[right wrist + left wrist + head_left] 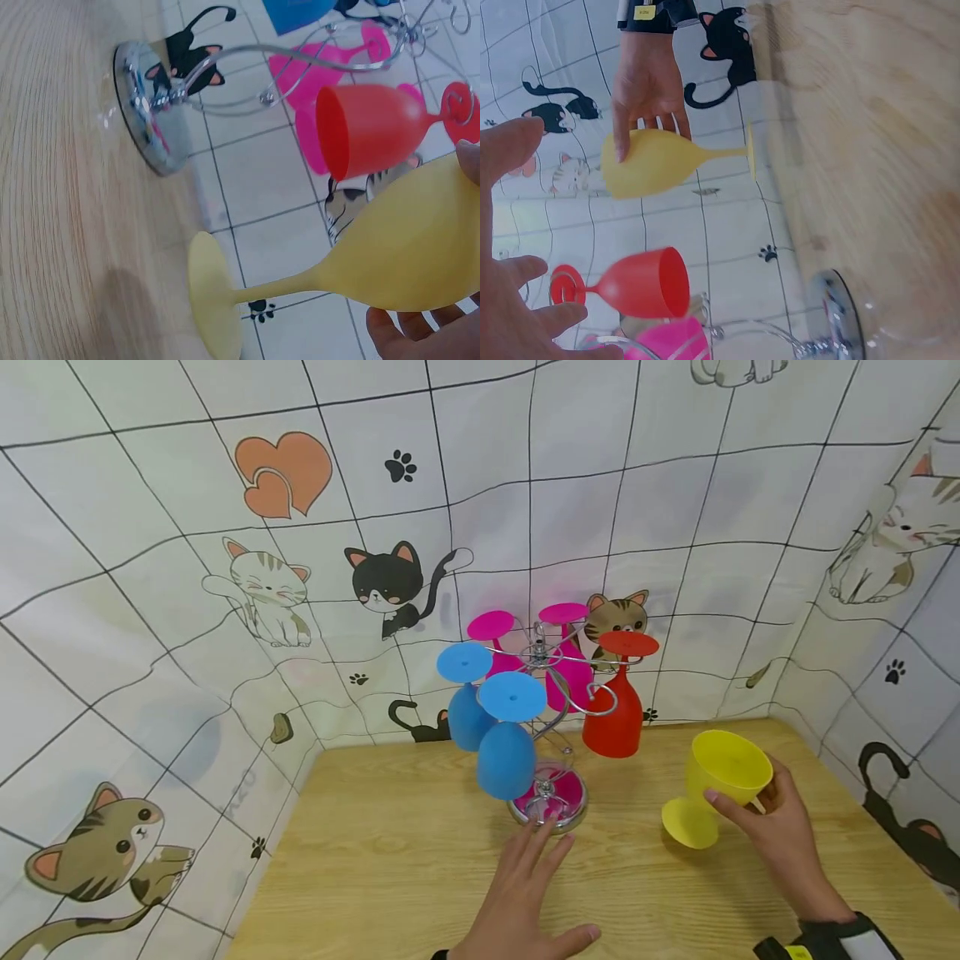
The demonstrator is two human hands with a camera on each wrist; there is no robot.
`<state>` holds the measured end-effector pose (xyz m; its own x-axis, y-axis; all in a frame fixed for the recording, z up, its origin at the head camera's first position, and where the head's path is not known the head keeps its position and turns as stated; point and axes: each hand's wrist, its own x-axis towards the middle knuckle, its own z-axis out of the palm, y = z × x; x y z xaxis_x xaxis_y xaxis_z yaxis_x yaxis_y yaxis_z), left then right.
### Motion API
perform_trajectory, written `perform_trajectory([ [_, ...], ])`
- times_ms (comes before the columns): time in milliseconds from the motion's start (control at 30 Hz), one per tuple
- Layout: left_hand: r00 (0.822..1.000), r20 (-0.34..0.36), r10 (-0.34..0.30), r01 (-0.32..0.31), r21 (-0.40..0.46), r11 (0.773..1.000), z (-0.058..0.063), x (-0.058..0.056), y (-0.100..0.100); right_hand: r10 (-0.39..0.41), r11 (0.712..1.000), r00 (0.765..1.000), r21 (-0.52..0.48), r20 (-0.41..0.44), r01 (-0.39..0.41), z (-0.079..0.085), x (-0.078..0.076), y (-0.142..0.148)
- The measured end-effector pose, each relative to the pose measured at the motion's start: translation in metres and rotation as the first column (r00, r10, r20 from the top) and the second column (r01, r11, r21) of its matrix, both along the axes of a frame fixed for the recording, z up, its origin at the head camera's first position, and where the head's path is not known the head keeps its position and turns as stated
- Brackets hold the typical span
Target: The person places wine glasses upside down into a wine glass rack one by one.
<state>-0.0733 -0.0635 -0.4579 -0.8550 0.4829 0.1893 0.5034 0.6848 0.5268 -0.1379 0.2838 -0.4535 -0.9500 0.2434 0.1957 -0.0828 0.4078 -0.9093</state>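
In the head view my right hand point(780, 827) grips a yellow plastic goblet point(727, 768) by its bowl, thumb on the near side and fingers behind. The goblet is upright, slightly tilted, and its foot is off the table in the left wrist view. My left hand point(521, 893) spreads its fingers in front of the metal goblet rack point(540, 656), holding nothing; its fingertips overlap the round base point(555, 797), and whether they touch cannot be told. Upside down on the rack hang two blue goblets point(507, 760), two pink goblets point(572, 677) and a red goblet point(613, 718). One front hook point(603, 700) bears no goblet.
The wooden table point(375, 860) runs back to a wall cloth point(487, 527) printed with cats and grid lines. The side cloth point(907, 710) bounds the table at the right. The rack's arms stick out between the two hands.
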Motion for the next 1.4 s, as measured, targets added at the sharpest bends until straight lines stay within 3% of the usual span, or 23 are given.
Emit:
perform_trajectory([
  [200, 0.999, -0.036, 0.012, -0.011, 0.013, 1.000, 0.006, -0.008, 0.014, 0.078, 0.991, 0.992, -0.099, -0.098, -0.087, 0.011, 0.016, -0.021],
  [367, 0.997, -0.070, 0.038, -0.033, 0.065, 0.997, 0.007, -0.012, 0.022, 0.182, 0.954, 0.964, -0.203, -0.194, -0.221, 0.018, 0.030, -0.044],
  [567, 0.996, 0.047, 0.080, -0.088, 0.213, 0.973, 0.010, -0.014, 0.026, 0.280, 0.923, 0.933, -0.205, -0.228, -0.327, 0.025, 0.039, -0.077],
  [700, 0.988, 0.109, 0.107, -0.133, 0.273, 0.953, 0.011, -0.014, 0.027, 0.315, 0.919, 0.927, -0.177, -0.203, -0.352, 0.030, 0.041, -0.096],
  [933, 0.973, 0.212, 0.096, -0.179, 0.417, 0.891, 0.015, -0.011, 0.025, 0.382, 0.904, 0.913, -0.149, -0.141, -0.401, 0.032, 0.045, -0.119],
  [1167, 0.927, 0.370, 0.060, -0.261, 0.522, 0.812, 0.018, -0.007, 0.021, 0.466, 0.867, 0.883, -0.169, -0.054, -0.468, 0.033, 0.054, -0.138],
  [1300, 0.893, 0.448, 0.042, -0.315, 0.555, 0.770, 0.018, -0.003, 0.019, 0.476, 0.865, 0.879, -0.186, 0.017, -0.465, 0.034, 0.057, -0.147],
  [1400, 0.888, 0.459, 0.030, -0.329, 0.590, 0.737, 0.016, 0.000, 0.018, 0.471, 0.871, 0.880, -0.187, 0.056, -0.454, 0.034, 0.059, -0.152],
])
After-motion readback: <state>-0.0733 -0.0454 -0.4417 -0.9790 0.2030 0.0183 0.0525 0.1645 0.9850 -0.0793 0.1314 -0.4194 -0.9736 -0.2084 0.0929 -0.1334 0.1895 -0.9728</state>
